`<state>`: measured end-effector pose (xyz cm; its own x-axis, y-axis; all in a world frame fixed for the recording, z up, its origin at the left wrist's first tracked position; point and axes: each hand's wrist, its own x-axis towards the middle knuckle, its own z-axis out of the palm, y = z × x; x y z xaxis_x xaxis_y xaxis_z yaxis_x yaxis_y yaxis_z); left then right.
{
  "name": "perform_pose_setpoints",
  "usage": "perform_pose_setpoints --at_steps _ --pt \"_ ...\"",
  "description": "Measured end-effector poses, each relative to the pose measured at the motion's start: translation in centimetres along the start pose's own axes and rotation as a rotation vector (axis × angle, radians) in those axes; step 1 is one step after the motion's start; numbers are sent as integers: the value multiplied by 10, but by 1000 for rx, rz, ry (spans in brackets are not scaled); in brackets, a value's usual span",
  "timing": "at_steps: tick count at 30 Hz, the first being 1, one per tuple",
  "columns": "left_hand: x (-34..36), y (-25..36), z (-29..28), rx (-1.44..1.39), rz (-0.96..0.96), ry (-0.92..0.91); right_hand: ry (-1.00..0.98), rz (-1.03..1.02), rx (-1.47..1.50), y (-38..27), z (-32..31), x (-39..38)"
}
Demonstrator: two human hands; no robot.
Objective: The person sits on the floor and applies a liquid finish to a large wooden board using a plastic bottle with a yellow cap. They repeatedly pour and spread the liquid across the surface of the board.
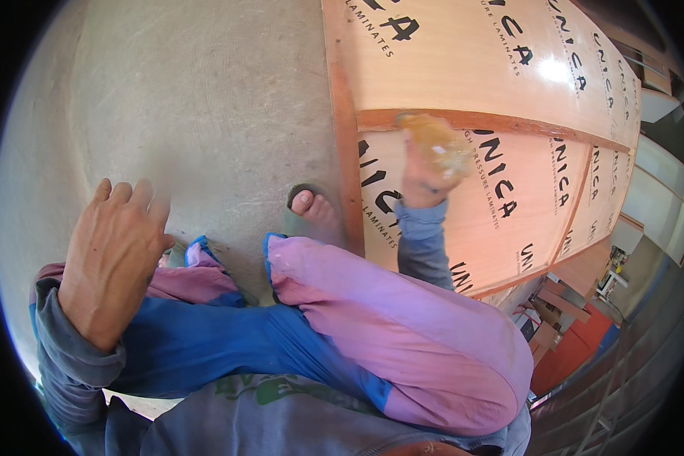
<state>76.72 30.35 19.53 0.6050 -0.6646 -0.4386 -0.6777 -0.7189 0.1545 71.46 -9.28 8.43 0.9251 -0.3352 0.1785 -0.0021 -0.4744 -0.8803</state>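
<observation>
My left hand (118, 254), fingers apart and slightly curled, is raised at the lower left above my leg, holding nothing. My right hand (425, 182) grips a blurred yellowish wad (441, 146), perhaps a cloth or sponge, over pale, printed laminate-faced panels (448, 76). The wad overlaps a reddish wooden batten (524, 130) running across the panels; contact is unclear. Another wooden strip (342, 152) edges the panels along their left side. My sandalled foot (302, 204) stands beside that strip, and my pink-and-blue trouser legs (395, 319) fill the bottom middle.
A grey concrete floor (190, 99) lies left of the panels. At the far right are stacked boards and boxes (555, 311), pale sheets (653, 182), a red surface (577, 353) and dark corrugated metal (646, 387).
</observation>
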Motion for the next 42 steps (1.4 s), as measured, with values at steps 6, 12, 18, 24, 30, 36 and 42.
perform_pose_setpoints --at_steps 6,12,18,24,30,36,42 --pt "5 -4 5 15 64 60 -97 -183 -193 -10 10 -12" --pt "3 1 5 -4 39 32 -83 -129 -178 -5 19 -21" --pt "1 6 16 -31 42 136 -234 -214 -120 6 12 -7" --pt "1 6 0 20 7 -71 -226 -226 -90 11 15 -12" --pt "-2 3 8 28 29 23 115 -45 -533 13 -59 24" --pt "16 3 5 3 63 -21 -42 -209 -171 23 -10 -15" --pt "0 -3 7 -52 5 -24 -34 -277 -162 21 -1 -13"
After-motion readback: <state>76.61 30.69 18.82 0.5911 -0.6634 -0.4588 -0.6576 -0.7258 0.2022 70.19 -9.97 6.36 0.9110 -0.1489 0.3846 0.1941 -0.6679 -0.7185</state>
